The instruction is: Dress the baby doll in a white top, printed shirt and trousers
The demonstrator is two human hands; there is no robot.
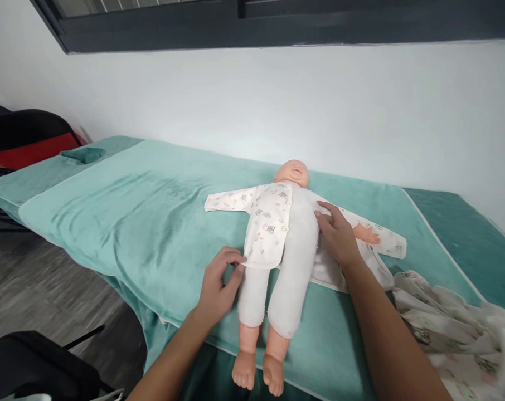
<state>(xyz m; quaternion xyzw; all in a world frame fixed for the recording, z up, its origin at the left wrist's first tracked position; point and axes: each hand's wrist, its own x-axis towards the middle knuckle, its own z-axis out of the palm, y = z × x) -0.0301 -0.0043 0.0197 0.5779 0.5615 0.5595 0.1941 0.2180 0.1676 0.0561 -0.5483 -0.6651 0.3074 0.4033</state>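
Observation:
A baby doll (301, 239) with a white cloth body lies on its back on the bed, feet toward me. A white printed baby shirt (267, 225) covers one half of its chest. The sleeve on the left of the view is spread outward. On the right, the shirt's other half lies open beneath the doll, and the doll's bare arm rests on that sleeve. My left hand (221, 281) pinches the shirt's lower left corner between thumb and fingers. Against the doll's right-hand side in the view, my right hand (336, 234) rests with thumb and fingers apart.
A green velvety cover (122, 206) lies over the massage bed, which has a face hole at its left end. Crumpled printed cloth (448, 323) lies at the lower right. A white wall (252, 106) stands behind. Black chairs (35, 367) are at the left.

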